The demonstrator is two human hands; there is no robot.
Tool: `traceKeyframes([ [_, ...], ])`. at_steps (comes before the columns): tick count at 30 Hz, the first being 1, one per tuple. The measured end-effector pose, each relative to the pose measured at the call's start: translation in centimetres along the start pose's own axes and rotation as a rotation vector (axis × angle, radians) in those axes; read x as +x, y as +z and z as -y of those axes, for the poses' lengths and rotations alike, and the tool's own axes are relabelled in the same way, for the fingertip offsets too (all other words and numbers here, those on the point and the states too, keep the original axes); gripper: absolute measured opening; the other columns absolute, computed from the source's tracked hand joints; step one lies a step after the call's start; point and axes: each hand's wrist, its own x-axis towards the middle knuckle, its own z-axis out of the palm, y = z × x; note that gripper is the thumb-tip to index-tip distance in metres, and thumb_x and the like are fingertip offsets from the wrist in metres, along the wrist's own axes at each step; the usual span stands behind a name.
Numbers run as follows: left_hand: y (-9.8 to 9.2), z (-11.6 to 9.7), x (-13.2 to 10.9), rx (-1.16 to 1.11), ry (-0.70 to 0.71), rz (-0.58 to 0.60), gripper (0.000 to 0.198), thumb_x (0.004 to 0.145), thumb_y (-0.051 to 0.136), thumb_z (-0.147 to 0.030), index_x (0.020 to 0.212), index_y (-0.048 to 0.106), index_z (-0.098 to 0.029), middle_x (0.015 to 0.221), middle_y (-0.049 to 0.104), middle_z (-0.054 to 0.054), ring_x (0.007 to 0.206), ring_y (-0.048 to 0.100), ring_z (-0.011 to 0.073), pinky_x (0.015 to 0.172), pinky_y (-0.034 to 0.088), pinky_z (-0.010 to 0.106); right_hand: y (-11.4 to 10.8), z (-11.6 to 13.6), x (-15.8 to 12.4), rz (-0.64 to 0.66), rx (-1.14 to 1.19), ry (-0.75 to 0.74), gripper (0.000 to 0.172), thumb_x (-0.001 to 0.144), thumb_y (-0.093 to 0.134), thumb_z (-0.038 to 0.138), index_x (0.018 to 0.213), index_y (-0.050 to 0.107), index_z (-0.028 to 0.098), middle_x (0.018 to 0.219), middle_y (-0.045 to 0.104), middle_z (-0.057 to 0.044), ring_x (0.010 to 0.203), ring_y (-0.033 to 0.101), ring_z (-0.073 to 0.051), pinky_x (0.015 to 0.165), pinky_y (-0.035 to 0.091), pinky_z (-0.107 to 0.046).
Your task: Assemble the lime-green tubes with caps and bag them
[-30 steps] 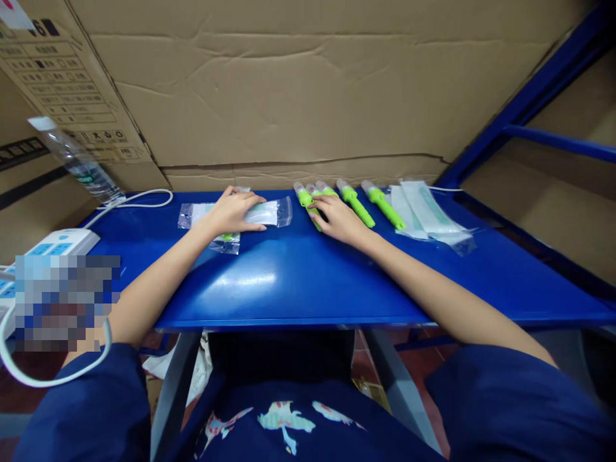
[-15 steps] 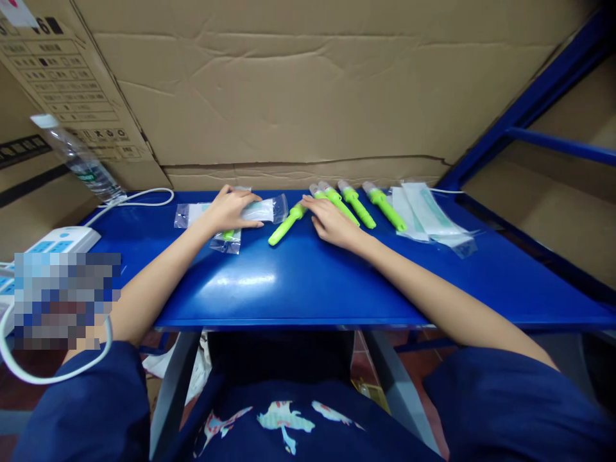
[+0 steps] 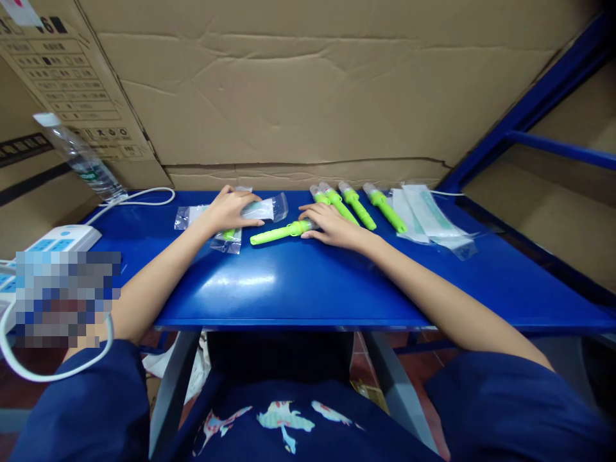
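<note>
My right hand (image 3: pixel 333 226) has its fingers closed round the clear-capped end of a lime-green stick (image 3: pixel 275 235). The stick lies almost sideways on the blue table, its plain end pointing left. Flat over clear plastic packets (image 3: pixel 264 208) rests my left hand (image 3: pixel 230 210), thumb and fingers apart. Something lime-green shows through the packet (image 3: pixel 228 245) beneath that palm; the rest of it is hidden. Beyond my right hand, several more lime-green sticks (image 3: pixel 357 206) with clear caps lie side by side, one partly covered by the hand.
Flat white-and-green plastic packets (image 3: pixel 430 213) lie at the right of the blue table (image 3: pixel 308 289). A clear water bottle (image 3: pixel 81 157) and a white power strip (image 3: pixel 62 244) with a cable are on the left. Cardboard (image 3: pixel 298 96) walls the back; a blue frame bar (image 3: pixel 563 149) stands right.
The lime-green stick beside my right hand has swung from slanted to nearly level and shifted toward me. My right fingers have moved onto its capped end. My left hand stays put.
</note>
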Motion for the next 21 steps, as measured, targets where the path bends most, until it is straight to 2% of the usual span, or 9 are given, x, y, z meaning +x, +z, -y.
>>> traceKeyframes([
  [3,0.0,0.0,0.0,0.008,-0.017,-0.010,0.059,0.090,0.059,-0.061,0.131,0.062,-0.019,0.125,0.071,0.013,0.115,0.065,0.0301,0.100,0.035,0.041,-0.2,0.0,-0.2,0.085,0.136,0.038,0.041,0.095,0.062,0.044,0.125,0.061,0.016,0.118,0.069,-0.016,0.106,0.065,-0.031,0.093,0.050,-0.044],
  [7,0.1,0.2,0.0,0.012,-0.042,-0.001,0.056,0.090,0.061,-0.058,0.131,0.062,-0.020,0.124,0.070,0.013,0.116,0.064,0.0309,0.100,0.035,0.042,-0.4,0.2,-0.3,0.084,0.187,0.013,0.043,0.093,0.063,0.046,0.124,0.064,0.016,0.119,0.069,-0.016,0.109,0.065,-0.031,0.096,0.050,-0.045],
  [13,0.2,0.5,-0.1,0.003,-0.047,0.015,0.052,0.090,0.060,-0.053,0.132,0.061,-0.021,0.127,0.069,0.012,0.117,0.063,0.0306,0.102,0.035,0.042,-2.1,0.5,-0.5,-0.029,0.226,-0.034,0.040,0.092,0.062,0.043,0.122,0.064,0.016,0.120,0.069,-0.014,0.107,0.065,-0.030,0.093,0.050,-0.044],
  [18,-0.1,0.3,-0.1,0.001,-0.040,0.008,0.054,0.088,0.062,-0.054,0.130,0.062,-0.020,0.125,0.070,0.012,0.115,0.064,0.0309,0.100,0.036,0.042,-3.8,-0.7,-0.7,-0.181,0.124,0.089,0.040,0.093,0.058,0.042,0.124,0.063,0.017,0.121,0.070,-0.014,0.106,0.066,-0.032,0.093,0.050,-0.046],
  [21,0.0,0.3,-0.1,-0.004,-0.035,-0.018,0.055,0.088,0.062,-0.056,0.131,0.061,-0.021,0.126,0.069,0.012,0.116,0.063,0.0316,0.100,0.036,0.043,-4.0,-1.7,-1.0,-0.212,0.021,0.150,0.039,0.092,0.058,0.040,0.124,0.063,0.018,0.121,0.069,-0.015,0.109,0.065,-0.035,0.095,0.050,-0.050],
])
